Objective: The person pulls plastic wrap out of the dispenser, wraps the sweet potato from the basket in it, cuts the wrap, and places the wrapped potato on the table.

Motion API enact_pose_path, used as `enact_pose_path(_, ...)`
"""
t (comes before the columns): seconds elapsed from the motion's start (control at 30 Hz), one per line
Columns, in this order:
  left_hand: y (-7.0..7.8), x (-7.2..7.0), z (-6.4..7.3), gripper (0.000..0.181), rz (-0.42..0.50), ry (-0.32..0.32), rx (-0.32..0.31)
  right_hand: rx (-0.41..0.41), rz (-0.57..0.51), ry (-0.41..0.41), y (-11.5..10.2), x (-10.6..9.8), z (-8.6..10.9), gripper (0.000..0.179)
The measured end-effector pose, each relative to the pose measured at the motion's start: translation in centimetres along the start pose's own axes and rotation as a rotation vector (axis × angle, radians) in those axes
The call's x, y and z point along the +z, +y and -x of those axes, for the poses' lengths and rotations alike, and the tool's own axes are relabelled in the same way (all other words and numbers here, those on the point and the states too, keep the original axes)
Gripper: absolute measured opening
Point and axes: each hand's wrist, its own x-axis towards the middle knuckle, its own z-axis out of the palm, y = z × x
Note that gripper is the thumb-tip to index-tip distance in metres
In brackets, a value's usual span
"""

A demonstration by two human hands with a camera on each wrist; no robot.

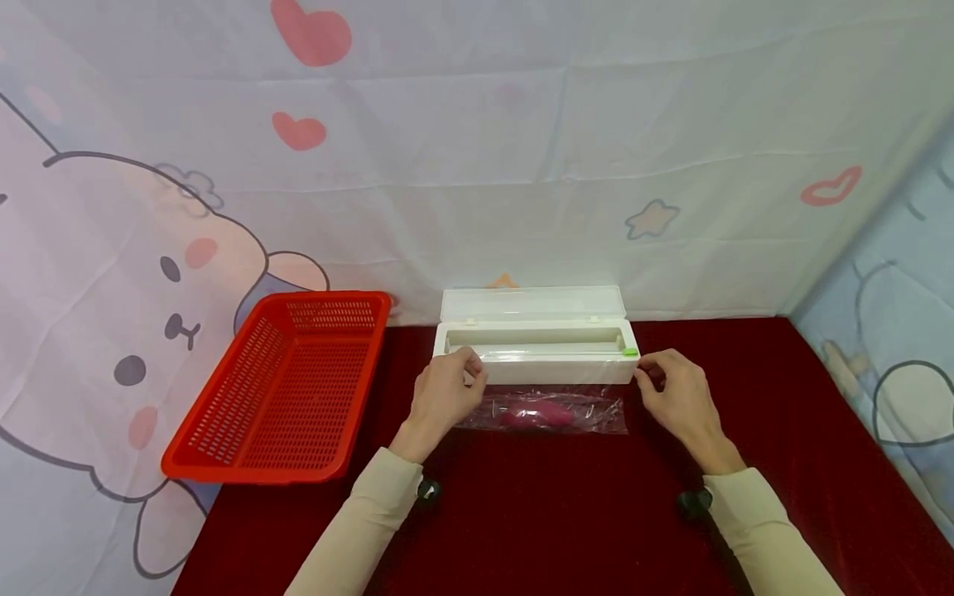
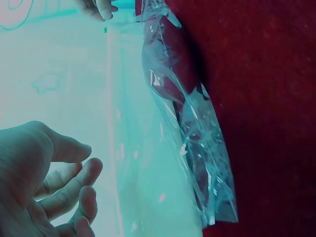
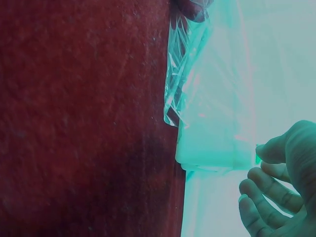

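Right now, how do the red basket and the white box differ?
The red basket has perforated walls, while the white box has a solid front. The red basket is wide and deep; the white box is long and narrow. The red basket shows no lid, whereas the white box has its lid raised at the back. Both rest on the dark red cloth, open at the top.

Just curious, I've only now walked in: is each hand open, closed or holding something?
Left hand: fingers bent by the box; can't tell if it pinches anything.
Right hand: fingers bent near the green tab; can't tell either.
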Motion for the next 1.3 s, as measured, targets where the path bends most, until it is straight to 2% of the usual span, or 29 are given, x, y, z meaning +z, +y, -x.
enact_pose_path(0.27, 1.6, 0.5, -0.7, 0.008, 0.009, 0.001, 0.053, -0.030, 0.000, 0.013, 0.2, -0.2, -0.5, 0.020)
enact_pose_path(0.4, 2.6, 0.9, -1.1, 0.008, 0.027, -0.005, 0.088, -0.062, -0.002, 0.022, 0.6, -0.1, -0.9, 0.028)
enact_pose_path(0.67, 4.5, 1.5, -2.1, 0.007, 0.039, 0.002, 0.151, -0.046, 0.002, -0.126, 1.7, -0.1, -2.0, 0.058)
enact_pose_path(1.0, 5.6, 1.8, -2.5, 0.007, 0.042, 0.004, 0.185, -0.074, 0.004, -0.295, 3.0, 0.1, -2.8, 0.073)
enact_pose_path(1.3, 6.0, 2.1, -2.9, 0.010, 0.060, 0.001, 0.202, -0.113, 0.009, -0.281, 3.9, 0.4, -3.1, 0.071)
